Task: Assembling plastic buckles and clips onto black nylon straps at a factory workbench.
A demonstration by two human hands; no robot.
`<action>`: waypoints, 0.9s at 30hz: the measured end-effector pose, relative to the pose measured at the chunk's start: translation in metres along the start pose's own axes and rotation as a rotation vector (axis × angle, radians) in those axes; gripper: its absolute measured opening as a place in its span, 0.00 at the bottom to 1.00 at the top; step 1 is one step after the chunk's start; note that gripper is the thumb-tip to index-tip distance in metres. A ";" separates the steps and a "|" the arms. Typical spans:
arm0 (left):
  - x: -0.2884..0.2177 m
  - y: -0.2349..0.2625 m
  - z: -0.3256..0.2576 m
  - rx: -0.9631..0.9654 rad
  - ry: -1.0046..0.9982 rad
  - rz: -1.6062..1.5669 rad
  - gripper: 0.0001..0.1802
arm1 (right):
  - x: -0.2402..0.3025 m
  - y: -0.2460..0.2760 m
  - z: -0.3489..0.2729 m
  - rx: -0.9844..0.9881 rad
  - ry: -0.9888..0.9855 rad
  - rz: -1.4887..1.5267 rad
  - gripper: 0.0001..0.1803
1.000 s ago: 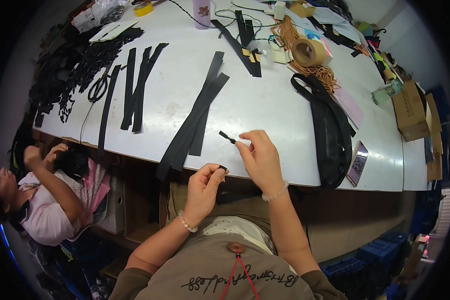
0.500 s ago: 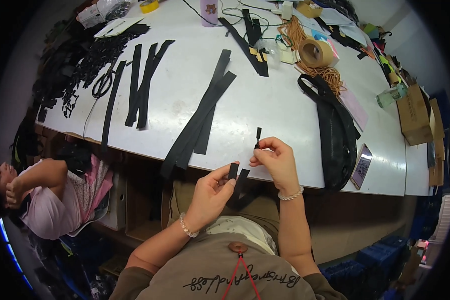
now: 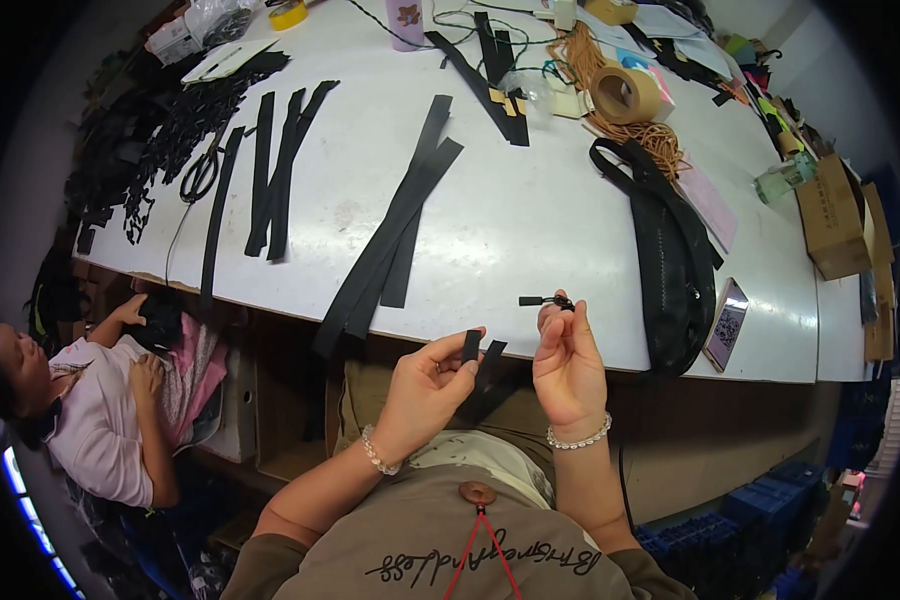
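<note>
My left hand [image 3: 428,388] is at the table's front edge, its thumb and fingers pinching a black zipper tape [image 3: 488,362]. Two flat ends of the tape stick up side by side; the rest hangs below the edge over my lap. Further right, my right hand [image 3: 570,375] is raised with the palm turned up. Between its fingertips is a small black zipper pull [image 3: 533,301], its tab pointing left. The hands are apart, and the pull does not touch the tape. Beyond my left hand, long black tapes [image 3: 395,225] lie crossed on the table.
A black bag [image 3: 670,270] and a phone [image 3: 727,325] lie at right. More black strips [image 3: 288,175], scissors [image 3: 201,178] and a heap of small black pulls [image 3: 170,140] are at left. Tape rolls, cords and a cardboard box [image 3: 832,220] stand further off. Another person [image 3: 110,400] sits at left.
My right hand has turned palm up and moved slightly right, swinging the zipper pull from upright to sideways. My left hand keeps its pinch. The other person has lowered an arm.
</note>
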State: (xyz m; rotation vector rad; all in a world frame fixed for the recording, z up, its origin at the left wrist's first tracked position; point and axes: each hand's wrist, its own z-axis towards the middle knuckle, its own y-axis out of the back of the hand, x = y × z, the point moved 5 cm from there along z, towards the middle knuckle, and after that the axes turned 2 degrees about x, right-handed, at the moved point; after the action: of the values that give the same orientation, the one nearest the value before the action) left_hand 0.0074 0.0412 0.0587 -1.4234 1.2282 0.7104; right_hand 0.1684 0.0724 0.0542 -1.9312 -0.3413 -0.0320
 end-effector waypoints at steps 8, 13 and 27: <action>0.003 0.006 0.000 0.017 0.044 0.039 0.18 | -0.008 0.040 -0.002 -0.058 0.059 -0.257 0.11; 0.007 0.007 -0.001 0.012 0.028 0.070 0.18 | -0.014 0.022 -0.009 -0.035 0.097 -0.599 0.15; -0.008 -0.001 -0.005 -0.059 -0.216 0.426 0.16 | -0.011 0.003 -0.023 0.026 0.341 -0.881 0.12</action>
State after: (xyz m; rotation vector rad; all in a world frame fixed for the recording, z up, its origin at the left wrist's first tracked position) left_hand 0.0054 0.0388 0.0673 -1.1036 1.3597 1.1675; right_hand 0.1619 0.0483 0.0580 -1.5746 -0.9210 -0.9114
